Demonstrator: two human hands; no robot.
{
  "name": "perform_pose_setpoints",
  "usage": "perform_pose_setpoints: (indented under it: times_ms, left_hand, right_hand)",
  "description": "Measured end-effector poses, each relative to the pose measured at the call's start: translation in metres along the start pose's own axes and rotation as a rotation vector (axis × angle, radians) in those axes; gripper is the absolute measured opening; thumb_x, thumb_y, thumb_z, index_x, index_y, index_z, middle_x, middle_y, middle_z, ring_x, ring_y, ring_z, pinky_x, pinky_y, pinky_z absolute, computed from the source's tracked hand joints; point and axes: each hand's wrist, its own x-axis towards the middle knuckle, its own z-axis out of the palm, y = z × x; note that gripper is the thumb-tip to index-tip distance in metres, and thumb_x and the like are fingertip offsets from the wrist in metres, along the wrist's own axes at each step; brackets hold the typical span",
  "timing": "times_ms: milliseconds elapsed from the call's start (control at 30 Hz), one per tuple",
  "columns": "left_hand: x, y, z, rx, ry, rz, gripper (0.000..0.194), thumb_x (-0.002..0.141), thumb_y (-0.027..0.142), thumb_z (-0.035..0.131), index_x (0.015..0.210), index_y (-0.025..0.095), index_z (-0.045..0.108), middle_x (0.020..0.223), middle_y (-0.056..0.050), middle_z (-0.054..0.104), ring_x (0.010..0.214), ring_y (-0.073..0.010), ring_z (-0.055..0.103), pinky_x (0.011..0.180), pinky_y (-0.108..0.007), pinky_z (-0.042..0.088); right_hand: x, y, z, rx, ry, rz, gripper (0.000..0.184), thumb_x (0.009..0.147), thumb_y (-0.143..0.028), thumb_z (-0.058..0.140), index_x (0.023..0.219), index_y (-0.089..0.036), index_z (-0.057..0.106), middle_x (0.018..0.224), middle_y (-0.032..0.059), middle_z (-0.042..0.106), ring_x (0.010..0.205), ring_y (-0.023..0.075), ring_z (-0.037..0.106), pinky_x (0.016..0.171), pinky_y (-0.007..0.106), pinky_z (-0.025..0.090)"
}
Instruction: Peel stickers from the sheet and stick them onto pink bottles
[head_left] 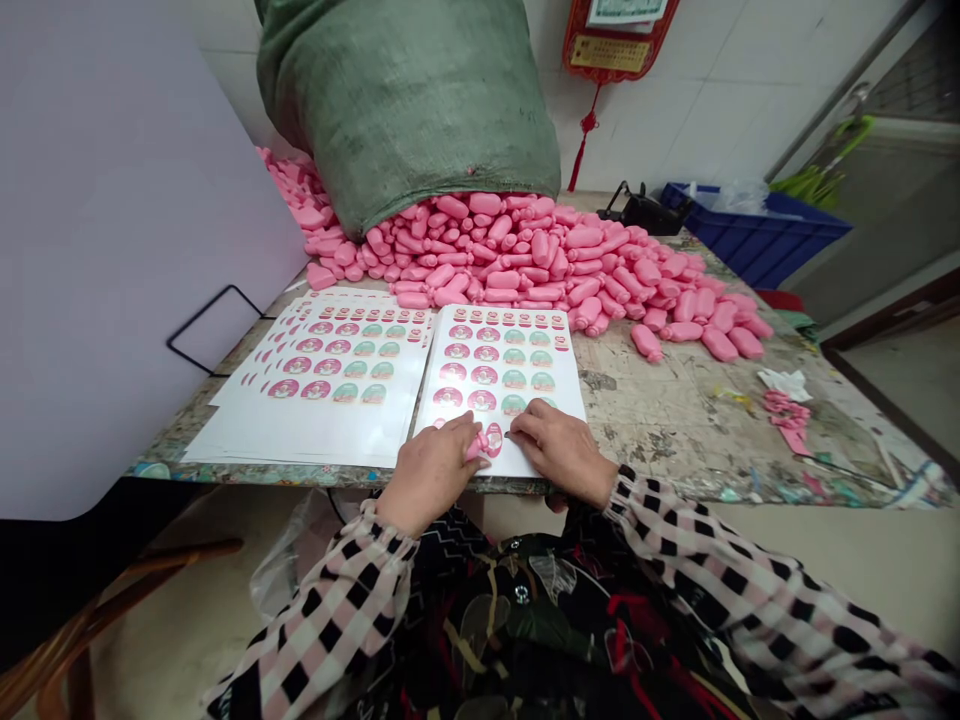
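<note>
We log two bare hands at the near edge of a sticker sheet point(566, 390) on a worn tabletop point(652, 430). The left hand point(433, 466) is closed around a small pink bottle point(475, 447), fingers curled over most of it. The right hand point(564, 452) is bent, thumb and forefinger drawn together just beside the bottle; we cannot tell whether anything is pinched between them.

Step in hand, by our judgement: working a label against the bottle. The next move appears to call for a steady left grip and careful fingertip placement on the right.

Appearance: the bottle is plain, glossy pink, its visible part low over the sheet. A pink oval label point(493, 439) shows between the hands; we cannot tell if it sits on the bottle or the sheet. Many similar bottles lie in a pile point(517, 270) beyond, below a green sack point(420, 110)
</note>
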Motion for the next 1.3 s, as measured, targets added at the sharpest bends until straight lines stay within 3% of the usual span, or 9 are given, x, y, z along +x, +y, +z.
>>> perform_pose_setpoints:
  times_ms: [433,633,867,1300]
  left_hand:
    - [-0.001,-0.002,0.001,-0.060,0.018,0.026,0.042,0.080,0.040,0.054,0.120,0.028,0.052,0.134,-0.004,0.049,0.106,-0.0252,0.056,0.084,-0.037,0.044]
    - [0.000,-0.003,0.001,-0.034,0.011,0.031,0.040,0.080,0.041,0.053,0.118,0.028,0.053,0.135,-0.003,0.048,0.103,-0.0246,0.057,0.081,-0.036,0.044]
    - [0.000,-0.005,0.003,-0.042,0.013,0.050,0.038,0.080,0.040,0.053,0.116,0.027,0.054,0.133,-0.003,0.049,0.105,-0.0238,0.056,0.082,-0.035,0.044]
    - [0.004,-0.002,-0.002,-0.054,-0.028,0.059,0.036,0.080,0.039,0.053,0.113,0.026,0.055,0.123,-0.004,0.057,0.112,-0.0229,0.052,0.091,-0.033,0.040]
  right_hand:
    - [-0.021,-0.021,0.017,0.112,0.076,0.132,0.024,0.093,-0.031,0.037,0.094,-0.022,0.059,0.092,0.0021,0.054,0.080,0.0119,0.053,0.065,0.023,0.035]
    - [-0.024,-0.022,0.017,0.108,0.082,0.083,0.024,0.093,-0.031,0.036,0.096,-0.024,0.059,0.093,0.0018,0.054,0.081,0.0120,0.053,0.065,0.022,0.035]
    - [-0.015,-0.021,0.016,0.084,0.120,0.209,0.024,0.093,-0.034,0.036,0.095,-0.024,0.058,0.091,0.0019,0.054,0.079,0.0128,0.054,0.063,0.024,0.035]
    - [0.005,-0.023,0.015,0.098,0.130,0.299,0.022,0.092,-0.035,0.037,0.096,-0.025,0.055,0.095,0.0026,0.054,0.080,0.0144,0.055,0.063,0.025,0.034]
